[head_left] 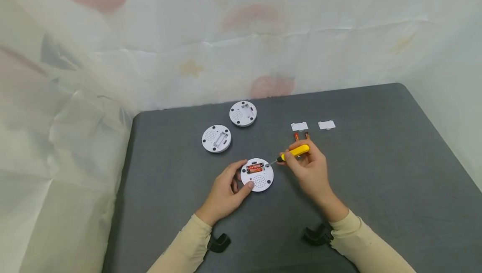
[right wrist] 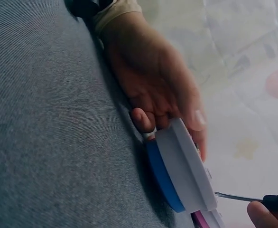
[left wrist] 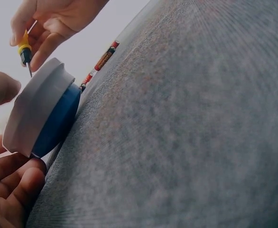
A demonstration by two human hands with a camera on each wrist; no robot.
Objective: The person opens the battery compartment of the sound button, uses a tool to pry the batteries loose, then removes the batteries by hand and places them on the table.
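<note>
My left hand (head_left: 223, 194) grips a round white battery-powered device (head_left: 260, 183) by its left edge, thumb on the upper face and fingers around the side. Its open compartment faces up with red-brown batteries (head_left: 255, 168) inside. A blue underside shows on the device (left wrist: 60, 121) in the left wrist view, tilted over the table. In my right hand (head_left: 310, 174) is a screwdriver (head_left: 300, 150) with a yellow handle, pinched between thumb and fingers. The screwdriver's tip is at the compartment's right end in the head view; whether it touches is too small to tell.
Two similar white devices, one nearer (head_left: 211, 145) and one farther back (head_left: 237, 116), lie face down with vacant battery compartments. Two white covers (head_left: 299, 127) (head_left: 326, 125) lie at the back right. Loose batteries (head_left: 296, 136) lie beyond my right hand, partly hidden. A patterned curtain (head_left: 241, 55) borders the grey table (head_left: 376, 172).
</note>
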